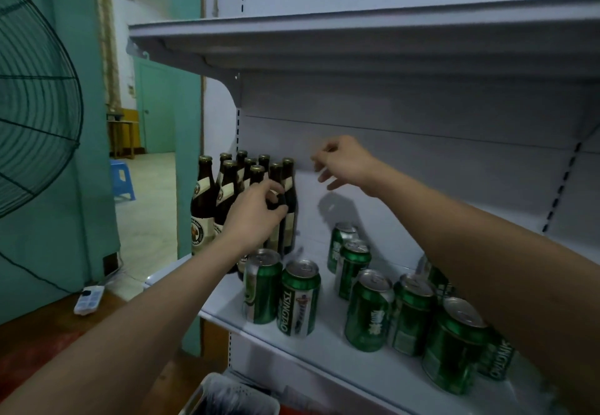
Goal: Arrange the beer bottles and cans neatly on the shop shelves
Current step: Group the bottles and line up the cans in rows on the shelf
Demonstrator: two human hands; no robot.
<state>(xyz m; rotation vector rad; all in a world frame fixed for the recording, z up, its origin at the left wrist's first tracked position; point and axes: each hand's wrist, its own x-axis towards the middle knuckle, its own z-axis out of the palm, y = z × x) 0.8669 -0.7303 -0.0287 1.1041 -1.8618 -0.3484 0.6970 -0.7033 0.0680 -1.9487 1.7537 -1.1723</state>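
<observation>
Now, left hand (256,216) grips brown bottle (281,219) at front right of bottle cluster (227,187), fingers curled round its body. Cluster stands upright at left end of white shelf (324,346). Right hand (344,162) hovers above shelf right of bottles, fingers loosely spread, holding nothing; slightly blurred. Green cans (370,310) stand upright, scattered over middle and right of same shelf, two (298,297) just beside bottles. Fan (35,96) at far left.
</observation>
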